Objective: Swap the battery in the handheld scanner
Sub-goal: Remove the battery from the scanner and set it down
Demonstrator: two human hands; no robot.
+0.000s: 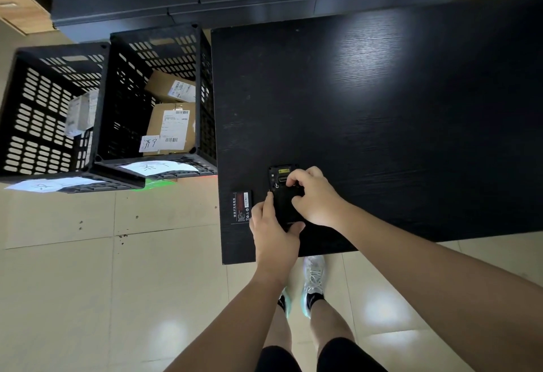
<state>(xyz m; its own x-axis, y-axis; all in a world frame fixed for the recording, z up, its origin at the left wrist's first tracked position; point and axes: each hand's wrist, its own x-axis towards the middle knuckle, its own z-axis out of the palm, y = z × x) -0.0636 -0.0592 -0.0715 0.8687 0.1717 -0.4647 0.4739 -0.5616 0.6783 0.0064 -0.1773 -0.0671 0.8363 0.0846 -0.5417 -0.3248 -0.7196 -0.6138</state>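
Scanner (283, 195): face down on the black table (382, 107), near its left and near edges, back toward the camera.
Left hand (271, 230): wrapped round the scanner's near-left side, thumb along the left edge, steadying it.
Right hand (314, 198): fingertips curled and pressed on the upper back, by the latch area; pinching something or only pushing, cannot tell.
Battery (242, 205): lying flat, label up, just left of the scanner, close to the table's left edge; spent or fresh, cannot tell.
Risk: a hard push on the back could skid the scanner toward the near edge; a left-hand nudge could knock the battery off onto the tiled floor (117, 283).
Room: wide bare tabletop to the right and far side.
Beyond: two black crates (123, 101) with parcels on the floor, far left.
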